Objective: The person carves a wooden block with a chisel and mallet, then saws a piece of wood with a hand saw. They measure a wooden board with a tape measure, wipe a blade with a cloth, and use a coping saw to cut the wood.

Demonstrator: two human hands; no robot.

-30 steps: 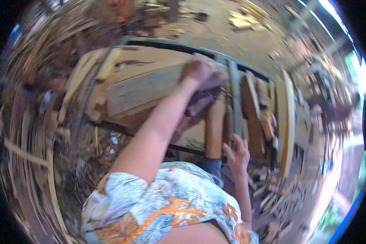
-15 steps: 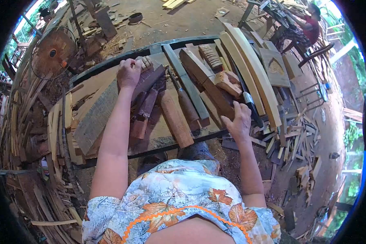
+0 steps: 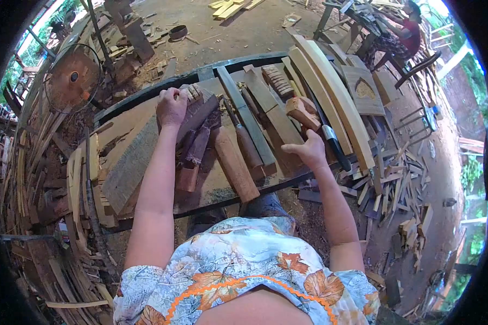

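My left hand (image 3: 172,108) has its fingers curled down at the grooved end of a dark wooden piece (image 3: 200,111), beside a wide grey board (image 3: 133,154). My right hand (image 3: 309,150) rests near a carved reddish block (image 3: 302,112), its thumb stretched left over a long squared bar (image 3: 279,120); its other fingertips are partly hidden. A black-handled saw (image 3: 335,142) lies just right of it. Between my hands lie a thick reddish wood piece (image 3: 234,162), a handled tool (image 3: 248,143) and a long grey-green bar (image 3: 246,114).
Long pale planks (image 3: 336,97) lie along the right side of the table (image 3: 222,199). A round fan (image 3: 73,77) stands at the far left. A person in red (image 3: 409,35) sits at the back right. Wood offcuts (image 3: 401,179) cover the ground on the right.
The squared bar near my right hand now shows a paler face. My right hand has moved slightly up and left, toward the carved block, which sits turned differently. My left hand stays nearly in place.
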